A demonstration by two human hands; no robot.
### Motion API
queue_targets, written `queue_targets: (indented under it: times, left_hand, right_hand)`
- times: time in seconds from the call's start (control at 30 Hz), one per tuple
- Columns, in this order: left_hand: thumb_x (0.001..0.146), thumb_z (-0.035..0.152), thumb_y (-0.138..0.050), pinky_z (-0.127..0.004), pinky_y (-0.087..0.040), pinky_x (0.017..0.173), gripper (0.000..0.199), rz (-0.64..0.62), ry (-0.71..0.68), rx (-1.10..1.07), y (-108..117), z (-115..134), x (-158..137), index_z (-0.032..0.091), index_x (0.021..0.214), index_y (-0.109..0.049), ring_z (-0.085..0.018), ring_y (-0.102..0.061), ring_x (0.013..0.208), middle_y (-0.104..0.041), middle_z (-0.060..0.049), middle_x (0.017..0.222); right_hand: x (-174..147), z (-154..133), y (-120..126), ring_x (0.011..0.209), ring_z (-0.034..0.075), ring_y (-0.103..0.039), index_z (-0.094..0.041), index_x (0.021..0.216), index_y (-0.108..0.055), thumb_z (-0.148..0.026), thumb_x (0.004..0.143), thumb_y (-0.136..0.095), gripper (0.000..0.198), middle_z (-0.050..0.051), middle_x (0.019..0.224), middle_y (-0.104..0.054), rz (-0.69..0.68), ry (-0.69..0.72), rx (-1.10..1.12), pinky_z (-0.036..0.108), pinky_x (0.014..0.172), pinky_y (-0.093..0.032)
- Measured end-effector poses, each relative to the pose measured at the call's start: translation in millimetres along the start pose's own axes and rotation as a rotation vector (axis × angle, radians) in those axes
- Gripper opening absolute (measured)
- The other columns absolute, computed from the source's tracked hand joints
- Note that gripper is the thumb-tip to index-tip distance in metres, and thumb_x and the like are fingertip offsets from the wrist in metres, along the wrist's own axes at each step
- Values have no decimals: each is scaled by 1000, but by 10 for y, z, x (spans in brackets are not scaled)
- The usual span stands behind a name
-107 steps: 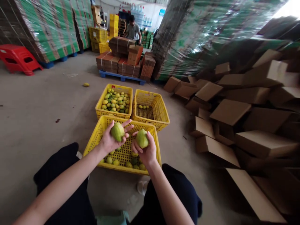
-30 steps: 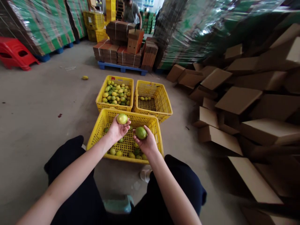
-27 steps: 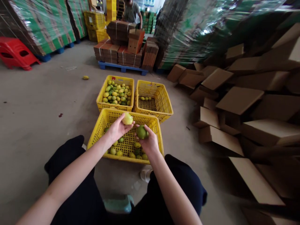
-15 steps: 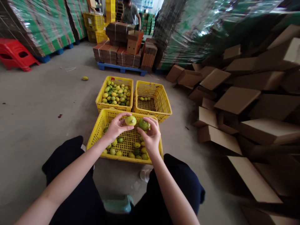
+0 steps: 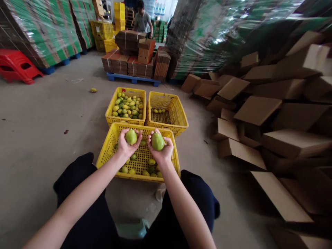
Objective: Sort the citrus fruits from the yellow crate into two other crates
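My left hand (image 5: 125, 147) holds a yellow-green fruit (image 5: 131, 137) palm up. A greener fruit (image 5: 157, 141) rests in my right hand (image 5: 161, 153), also palm up. Both hands hover side by side over the near yellow crate (image 5: 106, 152), which has several green and yellow fruits on its mesh floor. Beyond it stand two more yellow crates: the left one (image 5: 110, 110) is nearly full of fruit, the right one (image 5: 180, 117) holds only a few.
Folded cardboard boxes (image 5: 255, 110) are heaped on the right. A blue pallet of brown carton bundles (image 5: 135, 64) stands ahead, with a person (image 5: 142, 21) behind it. A red stool (image 5: 15, 65) is far left. One loose fruit (image 5: 93, 90) lies on the concrete floor.
Both hands turned their fruits over near the crate's far rim, then came back palm up and side by side. The view shifted slightly.
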State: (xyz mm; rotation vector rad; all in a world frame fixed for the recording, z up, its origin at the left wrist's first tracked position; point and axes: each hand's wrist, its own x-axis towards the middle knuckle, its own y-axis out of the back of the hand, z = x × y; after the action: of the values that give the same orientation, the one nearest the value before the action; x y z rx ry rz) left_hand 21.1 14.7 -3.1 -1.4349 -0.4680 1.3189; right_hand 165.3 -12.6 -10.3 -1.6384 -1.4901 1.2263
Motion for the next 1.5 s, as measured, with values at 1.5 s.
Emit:
queue_targets:
  times: [1.5]
  left_hand:
    - [88,30,-43,-36,-53,93,39,-168,-152,-183,-264,-203,253,17,117,-67,-24,-62,115,-69,-9,120]
  right_hand:
    - [456,245,-238,102,19,-67,-20,94,-68,-32,72,-49,31,4,92,-73,149,316,59,38,100,-50]
